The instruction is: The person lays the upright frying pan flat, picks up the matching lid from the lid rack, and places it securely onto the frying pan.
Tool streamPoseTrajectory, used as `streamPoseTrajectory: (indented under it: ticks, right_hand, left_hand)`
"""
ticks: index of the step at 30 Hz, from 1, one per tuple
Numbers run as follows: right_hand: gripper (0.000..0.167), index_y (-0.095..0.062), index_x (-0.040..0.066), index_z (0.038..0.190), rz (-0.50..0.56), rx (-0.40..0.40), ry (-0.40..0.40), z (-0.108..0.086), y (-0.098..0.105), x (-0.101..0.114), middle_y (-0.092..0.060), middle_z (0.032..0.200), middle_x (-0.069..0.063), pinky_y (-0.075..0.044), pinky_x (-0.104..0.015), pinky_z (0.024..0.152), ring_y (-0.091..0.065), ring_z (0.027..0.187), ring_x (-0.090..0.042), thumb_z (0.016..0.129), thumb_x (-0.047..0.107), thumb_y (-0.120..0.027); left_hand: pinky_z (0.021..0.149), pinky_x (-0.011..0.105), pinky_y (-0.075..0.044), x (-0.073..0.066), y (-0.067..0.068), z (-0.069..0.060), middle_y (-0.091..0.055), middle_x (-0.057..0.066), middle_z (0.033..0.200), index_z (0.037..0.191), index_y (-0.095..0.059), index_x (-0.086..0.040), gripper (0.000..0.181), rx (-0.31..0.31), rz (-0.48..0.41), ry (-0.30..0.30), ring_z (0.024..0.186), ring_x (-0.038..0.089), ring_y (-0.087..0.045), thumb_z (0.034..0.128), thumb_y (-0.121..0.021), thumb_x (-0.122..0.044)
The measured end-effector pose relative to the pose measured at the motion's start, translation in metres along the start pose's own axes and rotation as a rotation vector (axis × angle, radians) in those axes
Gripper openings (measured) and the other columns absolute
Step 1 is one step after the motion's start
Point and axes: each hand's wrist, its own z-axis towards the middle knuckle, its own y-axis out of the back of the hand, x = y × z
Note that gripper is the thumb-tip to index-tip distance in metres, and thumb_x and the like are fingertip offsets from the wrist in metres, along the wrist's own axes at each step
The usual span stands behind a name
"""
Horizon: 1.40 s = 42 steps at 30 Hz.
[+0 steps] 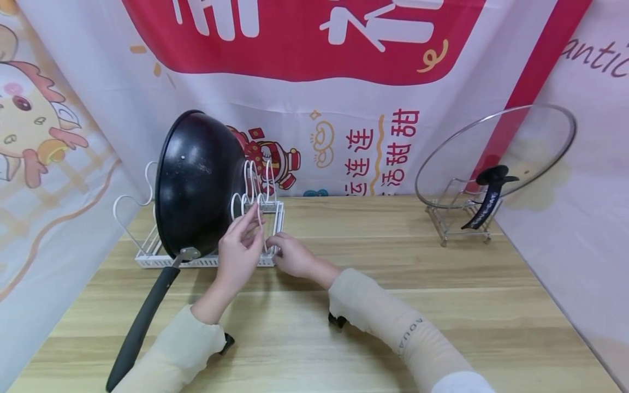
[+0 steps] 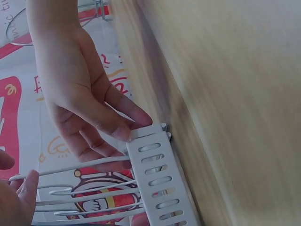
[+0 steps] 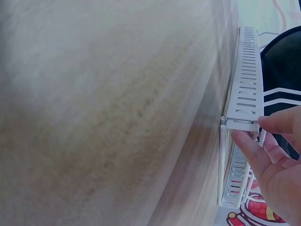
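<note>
A black wok point(image 1: 196, 174) stands on its side in a white slotted rack point(image 1: 203, 263), its long grey-black handle point(image 1: 144, 322) pointing toward me. At the rack's right part my left hand point(image 1: 239, 252) pinches the top of a white wire divider point(image 2: 84, 165) between thumb and fingers. My right hand point(image 1: 295, 256) holds the rack's front right corner. In the right wrist view, the thumb and fingers of the right hand point(image 3: 280, 150) pinch the end of the slotted rail point(image 3: 247, 89). Several wire dividers stand close together between the wok and that end.
At the back right a glass lid point(image 1: 562, 144) with a black knob point(image 1: 491, 196) leans upright in a small metal wire stand point(image 1: 464, 233). Printed cloth hangs point(image 1: 363, 98) surround the wooden table point(image 1: 393, 305) at the back and sides.
</note>
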Motion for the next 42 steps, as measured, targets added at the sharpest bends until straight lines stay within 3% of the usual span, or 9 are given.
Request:
streamPoseTrajectory:
  ticks: [9, 14, 23, 29, 34, 42]
  right_hand:
    - [0.035, -0.065, -0.003, 0.127, 0.033, 0.028, -0.005, -0.002, 0.002, 0.000, -0.063, 0.126, -0.015, -0.054, -0.021, 0.087, -0.066, 0.105, -0.026, 0.092, -0.008, -0.067]
    - [0.037, -0.062, -0.005, 0.130, 0.048, 0.031, -0.004, -0.004, 0.003, -0.001, -0.063, 0.127, -0.017, -0.056, -0.023, 0.088, -0.067, 0.106, -0.029, 0.093, -0.008, -0.067]
    - [0.035, -0.063, -0.006, 0.128, 0.084, 0.025, 0.009, -0.006, 0.010, -0.001, -0.064, 0.125, -0.019, -0.056, -0.023, 0.086, -0.067, 0.104, -0.029, 0.093, -0.008, -0.066]
    - [0.030, -0.067, -0.003, 0.124, 0.126, 0.039, -0.021, -0.010, 0.015, -0.005, -0.067, 0.126, -0.015, -0.056, -0.027, 0.090, -0.066, 0.108, -0.027, 0.095, -0.008, -0.064]
    - [0.035, -0.065, -0.002, 0.128, 0.174, 0.073, -0.055, -0.014, 0.018, -0.006, -0.066, 0.130, -0.015, -0.055, -0.023, 0.089, -0.068, 0.107, -0.028, 0.094, -0.011, -0.061]
    - [0.037, -0.064, 0.001, 0.132, 0.173, 0.082, -0.050, -0.018, 0.022, -0.004, -0.067, 0.130, -0.010, -0.052, -0.020, 0.092, -0.065, 0.115, -0.023, 0.095, -0.006, -0.064]
  left_hand:
    - [0.093, 0.036, -0.055, -0.006, 0.002, -0.008, -0.055, 0.025, 0.139, 0.148, -0.049, 0.003, 0.062, 0.053, 0.026, 0.035, 0.122, 0.040, -0.060, 0.0896, -0.062, 0.017]
    - [0.096, 0.037, -0.054, -0.014, 0.003, -0.011, -0.047, 0.022, 0.150, 0.152, -0.045, 0.001, 0.065, 0.099, 0.061, 0.091, 0.130, 0.038, -0.055, 0.0904, -0.063, 0.013]
    - [0.107, 0.052, -0.044, -0.029, 0.005, -0.011, -0.027, 0.022, 0.162, 0.159, -0.026, 0.003, 0.077, 0.244, 0.039, 0.222, 0.144, 0.041, -0.036, 0.0938, -0.066, 0.006]
    - [0.110, 0.056, -0.040, -0.040, 0.008, -0.006, -0.021, 0.023, 0.164, 0.161, -0.018, 0.002, 0.081, 0.330, 0.078, 0.287, 0.147, 0.040, -0.029, 0.0955, -0.066, 0.000]
    - [0.111, 0.057, -0.038, -0.046, 0.017, -0.001, -0.017, 0.022, 0.166, 0.163, -0.014, -0.003, 0.083, 0.414, 0.112, 0.352, 0.148, 0.041, -0.028, 0.0984, -0.065, -0.005]
    - [0.111, 0.058, -0.035, -0.057, 0.032, 0.005, -0.008, 0.018, 0.170, 0.163, -0.012, -0.004, 0.081, 0.567, 0.156, 0.392, 0.148, 0.043, -0.030, 0.1017, -0.064, -0.016]
